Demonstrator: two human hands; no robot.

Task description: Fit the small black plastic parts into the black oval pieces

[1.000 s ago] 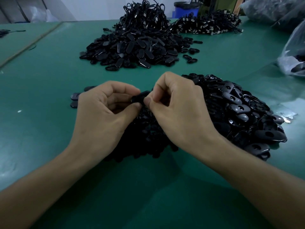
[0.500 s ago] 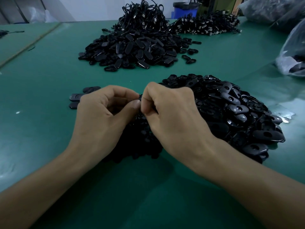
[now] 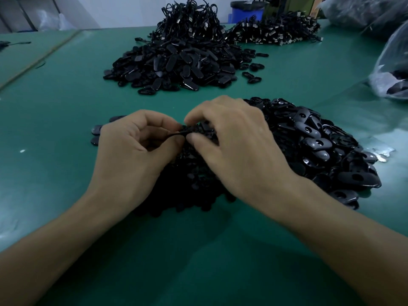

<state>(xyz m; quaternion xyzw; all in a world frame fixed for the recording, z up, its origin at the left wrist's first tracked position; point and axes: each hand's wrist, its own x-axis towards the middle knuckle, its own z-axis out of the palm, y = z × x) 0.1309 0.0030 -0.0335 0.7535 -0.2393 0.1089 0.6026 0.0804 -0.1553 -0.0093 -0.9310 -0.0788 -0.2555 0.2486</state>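
My left hand (image 3: 130,149) pinches a black oval piece (image 3: 176,134) between thumb and forefinger, edge-on to the camera. My right hand (image 3: 234,146) meets it from the right, its thumb and fingertips curled onto the same piece; any small part between them is hidden. Under and right of both hands lies a heap of black oval pieces with holes (image 3: 320,146). A darker heap of small black parts (image 3: 187,191) lies below my hands.
A few oval pieces (image 3: 96,131) lie on the green table (image 3: 66,107) left of my left hand. A big pile of black pieces (image 3: 174,65) with cables sits farther back, another cable pile (image 3: 276,32) behind right. A plastic bag (image 3: 390,69) is at the right edge.
My right hand has turned flatter, its fingers spreading over the piece, and both hands shifted slightly forward over the heap. The left hand keeps its pinch.
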